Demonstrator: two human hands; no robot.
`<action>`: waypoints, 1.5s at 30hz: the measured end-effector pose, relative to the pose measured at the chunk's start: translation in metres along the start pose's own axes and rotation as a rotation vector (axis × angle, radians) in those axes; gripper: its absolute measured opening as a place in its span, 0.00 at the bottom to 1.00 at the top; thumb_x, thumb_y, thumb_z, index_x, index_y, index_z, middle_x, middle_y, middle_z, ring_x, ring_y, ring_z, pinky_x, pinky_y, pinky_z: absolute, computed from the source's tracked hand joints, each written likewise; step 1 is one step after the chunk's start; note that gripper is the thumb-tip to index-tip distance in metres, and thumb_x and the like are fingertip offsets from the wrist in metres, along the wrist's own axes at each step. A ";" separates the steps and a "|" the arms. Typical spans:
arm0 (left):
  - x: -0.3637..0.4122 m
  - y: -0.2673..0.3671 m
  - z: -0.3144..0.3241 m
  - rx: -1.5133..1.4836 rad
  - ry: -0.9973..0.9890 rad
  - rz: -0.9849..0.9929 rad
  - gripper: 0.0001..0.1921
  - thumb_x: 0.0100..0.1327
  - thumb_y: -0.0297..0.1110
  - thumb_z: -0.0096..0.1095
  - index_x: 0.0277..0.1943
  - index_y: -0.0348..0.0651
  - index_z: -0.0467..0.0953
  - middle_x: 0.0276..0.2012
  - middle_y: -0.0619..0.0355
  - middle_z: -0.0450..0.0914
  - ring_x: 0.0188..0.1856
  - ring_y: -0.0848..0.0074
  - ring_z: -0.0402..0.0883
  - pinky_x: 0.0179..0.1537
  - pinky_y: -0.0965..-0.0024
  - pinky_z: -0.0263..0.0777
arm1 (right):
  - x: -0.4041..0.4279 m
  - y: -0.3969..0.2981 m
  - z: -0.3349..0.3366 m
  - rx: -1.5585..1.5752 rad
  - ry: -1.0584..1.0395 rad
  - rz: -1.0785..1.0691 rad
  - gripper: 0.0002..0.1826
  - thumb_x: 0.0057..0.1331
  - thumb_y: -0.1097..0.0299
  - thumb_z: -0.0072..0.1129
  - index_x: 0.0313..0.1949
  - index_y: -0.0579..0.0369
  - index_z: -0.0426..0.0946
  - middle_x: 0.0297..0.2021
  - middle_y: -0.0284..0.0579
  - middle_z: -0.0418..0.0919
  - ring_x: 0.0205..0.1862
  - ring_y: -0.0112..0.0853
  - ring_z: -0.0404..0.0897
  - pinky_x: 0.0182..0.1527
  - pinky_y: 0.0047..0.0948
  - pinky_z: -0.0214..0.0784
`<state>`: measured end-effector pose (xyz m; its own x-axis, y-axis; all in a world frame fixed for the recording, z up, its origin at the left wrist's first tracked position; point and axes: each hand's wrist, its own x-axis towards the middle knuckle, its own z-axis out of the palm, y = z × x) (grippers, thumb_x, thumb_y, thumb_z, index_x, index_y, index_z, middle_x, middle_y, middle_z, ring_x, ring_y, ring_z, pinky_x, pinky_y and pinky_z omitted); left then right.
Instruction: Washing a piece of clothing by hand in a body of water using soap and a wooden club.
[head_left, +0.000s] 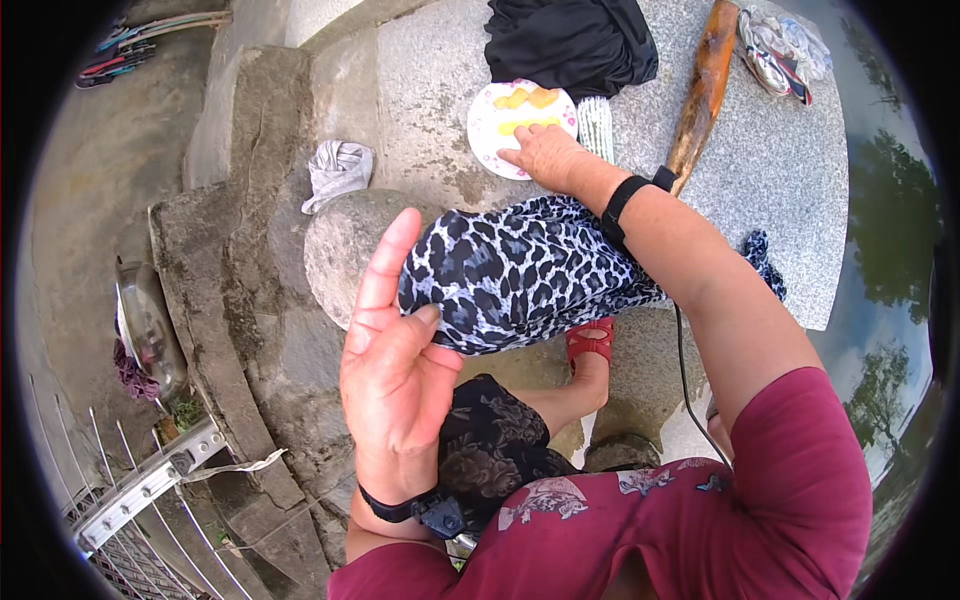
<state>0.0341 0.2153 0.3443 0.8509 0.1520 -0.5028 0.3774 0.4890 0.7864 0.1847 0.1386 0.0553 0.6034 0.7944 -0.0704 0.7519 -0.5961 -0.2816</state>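
My left hand (397, 367) holds one end of a leopard-print cloth (517, 270), with the thumb on its near face and some fingers hidden behind it. The cloth stretches to the right under my right forearm. My right hand (547, 154) reaches over a white plate (484, 154) with a pink flower rim. Its fingertips are at a long yellow bar (525, 126), probably soap, and the thumb is apart from them. Further yellow-orange pieces (541, 97) lie at the plate's far side.
Black cloth (570, 41) lies beyond the plate on a stone slab (787, 165). A thick wooden stick (705, 82) and a bundled pale cloth (787, 52) are at right, with water (889, 247) past the edge. A grey cloth (341, 169) rests by a boulder (341, 247); a metal basin (154, 330) stands left.
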 end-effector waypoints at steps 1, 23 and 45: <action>-0.001 0.001 -0.001 0.008 0.001 0.000 0.33 0.56 0.10 0.36 0.67 0.35 0.54 0.57 0.46 0.70 0.58 0.65 0.72 0.61 0.58 0.66 | 0.000 -0.003 -0.002 -0.001 0.002 -0.001 0.23 0.61 0.69 0.50 0.57 0.40 0.69 0.45 0.45 0.72 0.45 0.38 0.75 0.44 0.33 0.70; -0.010 -0.016 -0.001 -0.050 -0.217 -0.065 0.26 0.65 0.25 0.46 0.65 0.31 0.55 0.59 0.43 0.68 0.60 0.60 0.71 0.62 0.53 0.64 | -0.002 0.024 0.019 0.290 0.077 0.207 0.11 0.60 0.69 0.51 0.41 0.56 0.76 0.40 0.51 0.79 0.44 0.44 0.78 0.46 0.39 0.70; -0.073 -0.038 0.105 0.547 -1.155 0.396 0.21 0.62 0.17 0.48 0.59 0.36 0.68 0.53 0.59 0.74 0.54 0.80 0.72 0.58 0.75 0.63 | -0.357 -0.105 -0.256 1.861 0.291 0.415 0.11 0.63 0.65 0.56 0.41 0.58 0.72 0.15 0.36 0.73 0.14 0.24 0.72 0.17 0.20 0.64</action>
<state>-0.0038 0.0960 0.3886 0.6531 -0.7386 0.1668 -0.0991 0.1351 0.9859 -0.0422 -0.1121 0.3547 0.8095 0.4992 -0.3092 -0.4953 0.2977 -0.8161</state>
